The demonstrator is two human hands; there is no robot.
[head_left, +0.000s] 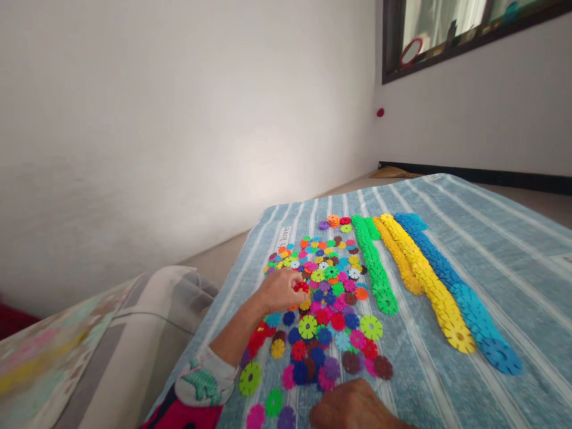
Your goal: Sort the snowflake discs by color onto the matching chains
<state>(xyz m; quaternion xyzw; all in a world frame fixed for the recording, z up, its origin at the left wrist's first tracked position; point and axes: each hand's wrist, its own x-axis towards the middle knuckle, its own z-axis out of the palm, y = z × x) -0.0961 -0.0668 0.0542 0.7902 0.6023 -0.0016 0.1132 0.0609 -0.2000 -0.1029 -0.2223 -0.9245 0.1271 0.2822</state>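
My left hand point(279, 290) reaches over a spread of small notched plastic discs in many colours. Its thumb and fingers are closed around a red snowflake disc point(302, 287). At the bottom edge, partly cut off, my right hand point(353, 406) is curled with the knuckles up. Its fingertips are hidden, so what it holds, if anything, cannot be seen. Loose discs such as a lime green disc point(307, 326) and a brown disc point(383, 367) lie between and around both hands. A red stack point(257, 341) lies partly hidden behind my left forearm.
Right of the loose discs lie long overlapping rows of green discs point(373, 262), yellow discs point(424, 280) and blue discs point(465, 298). Small groups, including an orange stack point(333, 220), sit at the far end. A striped blue cloth point(504, 238) lies underneath. A white wall point(179, 119) stands at left.
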